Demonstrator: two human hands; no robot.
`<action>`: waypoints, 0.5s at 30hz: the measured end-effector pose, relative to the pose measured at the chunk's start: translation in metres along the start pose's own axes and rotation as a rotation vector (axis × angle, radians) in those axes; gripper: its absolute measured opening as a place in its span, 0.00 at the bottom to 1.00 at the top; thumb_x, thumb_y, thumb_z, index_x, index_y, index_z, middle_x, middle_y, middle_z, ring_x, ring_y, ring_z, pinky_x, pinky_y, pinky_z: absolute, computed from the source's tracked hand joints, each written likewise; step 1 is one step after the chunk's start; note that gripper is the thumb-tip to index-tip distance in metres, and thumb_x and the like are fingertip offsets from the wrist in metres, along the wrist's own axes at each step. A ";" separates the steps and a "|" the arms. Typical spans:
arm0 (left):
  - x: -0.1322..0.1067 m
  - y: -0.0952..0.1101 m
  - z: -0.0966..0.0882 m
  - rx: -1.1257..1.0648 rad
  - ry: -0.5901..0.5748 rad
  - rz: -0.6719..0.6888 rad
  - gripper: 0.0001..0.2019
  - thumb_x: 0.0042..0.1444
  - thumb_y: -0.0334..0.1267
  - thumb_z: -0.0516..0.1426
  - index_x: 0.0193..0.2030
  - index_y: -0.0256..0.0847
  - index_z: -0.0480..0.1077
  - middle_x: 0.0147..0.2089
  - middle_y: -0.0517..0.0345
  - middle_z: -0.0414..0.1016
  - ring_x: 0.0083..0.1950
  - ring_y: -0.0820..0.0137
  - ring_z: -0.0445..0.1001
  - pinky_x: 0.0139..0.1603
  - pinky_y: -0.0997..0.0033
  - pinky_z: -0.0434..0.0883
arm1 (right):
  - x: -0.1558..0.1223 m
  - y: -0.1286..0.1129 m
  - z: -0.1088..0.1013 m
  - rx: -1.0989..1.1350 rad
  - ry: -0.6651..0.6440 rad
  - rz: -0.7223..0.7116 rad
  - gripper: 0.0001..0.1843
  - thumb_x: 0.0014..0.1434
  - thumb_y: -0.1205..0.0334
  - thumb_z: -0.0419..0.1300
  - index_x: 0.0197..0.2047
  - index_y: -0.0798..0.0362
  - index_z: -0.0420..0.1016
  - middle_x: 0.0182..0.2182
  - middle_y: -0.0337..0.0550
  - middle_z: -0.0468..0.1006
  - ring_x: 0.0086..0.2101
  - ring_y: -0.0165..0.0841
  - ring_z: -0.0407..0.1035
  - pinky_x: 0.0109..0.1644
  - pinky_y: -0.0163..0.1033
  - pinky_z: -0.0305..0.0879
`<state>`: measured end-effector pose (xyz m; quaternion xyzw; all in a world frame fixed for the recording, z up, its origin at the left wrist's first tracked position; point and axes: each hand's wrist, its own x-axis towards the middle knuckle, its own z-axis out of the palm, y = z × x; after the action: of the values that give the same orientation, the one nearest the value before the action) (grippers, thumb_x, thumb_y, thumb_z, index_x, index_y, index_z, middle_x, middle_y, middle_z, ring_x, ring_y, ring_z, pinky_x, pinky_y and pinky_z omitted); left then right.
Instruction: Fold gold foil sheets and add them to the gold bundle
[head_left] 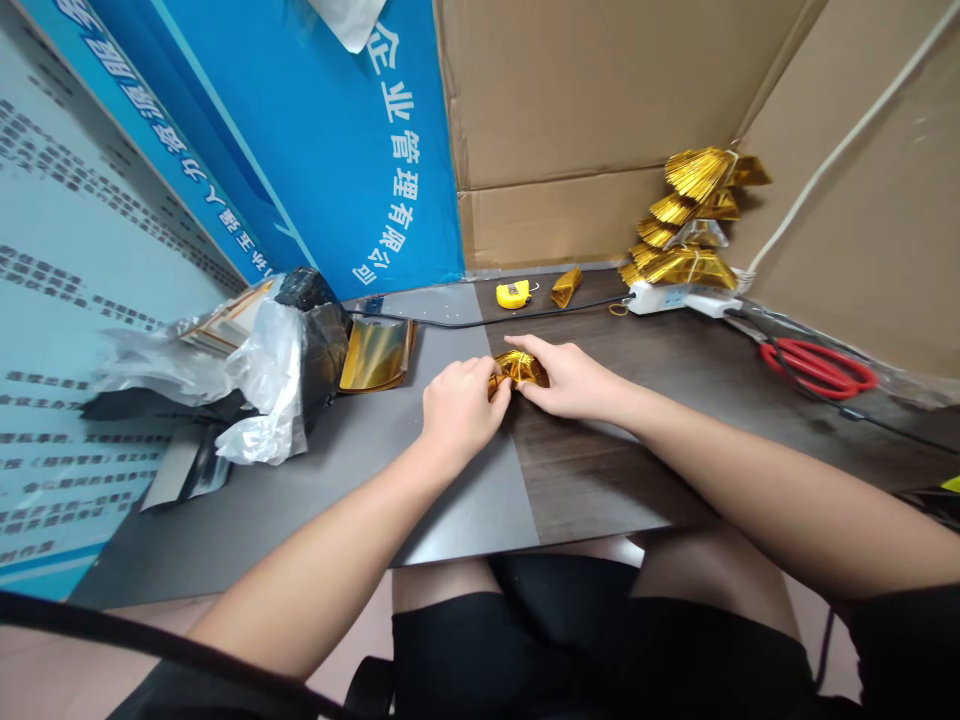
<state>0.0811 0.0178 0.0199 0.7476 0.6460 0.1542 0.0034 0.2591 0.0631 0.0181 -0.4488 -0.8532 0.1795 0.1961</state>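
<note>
Between my hands, low over the seam of the table, is a folded gold foil paper bundle [520, 364] with a light band across its middle. My left hand [461, 400] grips its left end, thumb and fingers pinched together. At the other end, my right hand [566, 378] holds the bundle with the thumb in front and the fingers behind. Parts of the bundle are hidden by my fingers. A stack of flat gold foil sheets [377, 356] lies left of my hands. Farther back on the right rises a pile of fanned gold foil bundles [694, 220].
Behind my hands sit a yellow tape measure [514, 294] and a small folded gold piece [566, 287]. A black cable runs to a white power strip [656, 298]. Red-handled scissors [817, 368] lie right. Plastic-wrapped packages [277, 350] crowd the left. Cardboard panels [555, 225] stand behind.
</note>
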 end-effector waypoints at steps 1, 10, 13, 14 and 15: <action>0.000 0.000 0.000 -0.003 -0.006 -0.004 0.12 0.64 0.48 0.52 0.41 0.46 0.72 0.44 0.58 0.81 0.46 0.67 0.77 0.39 0.72 0.64 | 0.000 0.000 0.001 0.002 0.001 0.002 0.35 0.60 0.67 0.60 0.70 0.59 0.62 0.55 0.55 0.79 0.49 0.46 0.78 0.52 0.44 0.72; 0.003 -0.004 0.002 -0.008 -0.041 0.023 0.10 0.64 0.47 0.54 0.41 0.46 0.73 0.44 0.60 0.81 0.47 0.69 0.77 0.37 0.74 0.62 | 0.000 0.001 0.004 0.005 0.005 -0.039 0.35 0.59 0.66 0.61 0.69 0.58 0.63 0.53 0.54 0.81 0.48 0.45 0.79 0.51 0.44 0.72; 0.006 -0.005 0.003 -0.020 -0.053 0.020 0.10 0.64 0.47 0.54 0.40 0.46 0.73 0.44 0.59 0.80 0.47 0.69 0.77 0.39 0.73 0.64 | 0.000 0.001 0.004 0.013 0.003 -0.041 0.35 0.58 0.66 0.61 0.69 0.58 0.64 0.52 0.53 0.81 0.47 0.44 0.79 0.50 0.43 0.73; 0.006 -0.006 0.003 -0.024 -0.060 0.028 0.10 0.64 0.47 0.53 0.40 0.46 0.72 0.44 0.59 0.80 0.48 0.68 0.76 0.39 0.73 0.64 | 0.001 0.002 0.004 0.016 0.005 -0.042 0.35 0.58 0.66 0.62 0.69 0.58 0.64 0.53 0.53 0.81 0.47 0.44 0.79 0.51 0.43 0.73; 0.007 -0.006 0.004 -0.026 -0.067 0.043 0.10 0.64 0.47 0.53 0.40 0.46 0.72 0.45 0.58 0.80 0.49 0.68 0.76 0.40 0.72 0.65 | 0.001 0.002 0.004 0.016 0.005 -0.043 0.35 0.58 0.66 0.62 0.68 0.58 0.64 0.54 0.53 0.80 0.47 0.44 0.79 0.51 0.43 0.72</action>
<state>0.0768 0.0265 0.0162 0.7661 0.6272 0.1373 0.0313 0.2577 0.0642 0.0137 -0.4295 -0.8606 0.1807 0.2056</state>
